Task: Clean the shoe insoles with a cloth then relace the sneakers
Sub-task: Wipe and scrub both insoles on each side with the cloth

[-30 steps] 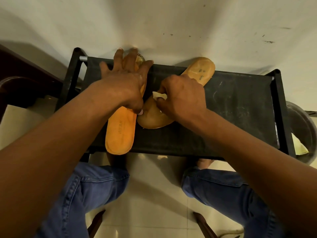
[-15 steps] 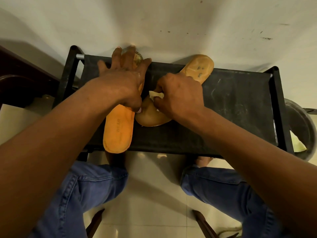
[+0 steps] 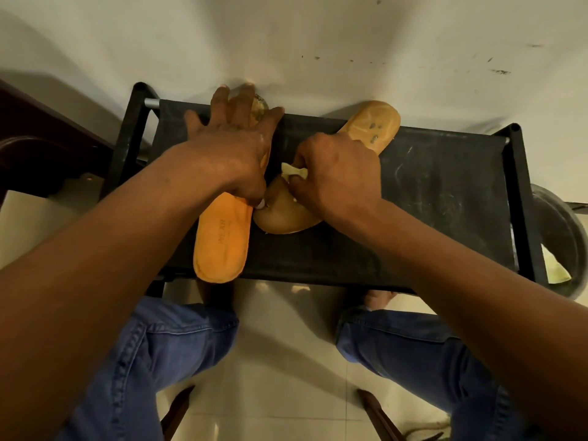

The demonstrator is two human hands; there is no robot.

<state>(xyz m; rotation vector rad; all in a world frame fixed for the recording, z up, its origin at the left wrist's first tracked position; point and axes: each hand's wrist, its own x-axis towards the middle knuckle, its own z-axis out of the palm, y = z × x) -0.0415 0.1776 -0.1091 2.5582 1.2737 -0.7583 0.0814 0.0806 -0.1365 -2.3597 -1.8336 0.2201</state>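
Two orange insoles lie on a black rack top (image 3: 445,198). The left insole (image 3: 222,243) points toward me, its heel over the front edge. My left hand (image 3: 229,144) lies flat on its far half, fingers spread, thumb touching the other insole. The right insole (image 3: 370,125) lies diagonally, its near end (image 3: 280,214) beside the left one. My right hand (image 3: 337,173) is closed on a small pale cloth (image 3: 294,171) and presses it onto the middle of the right insole. No sneakers or laces are in sight.
A white wall stands right behind the rack. A dark round bin (image 3: 560,237) with a pale scrap inside sits at the right. Dark wooden furniture (image 3: 41,148) is at the left. My knees in blue jeans (image 3: 165,351) are below, over a tiled floor.
My right hand with the cloth has shifted slightly along the right insole. My left hand stays pressed on the left insole.
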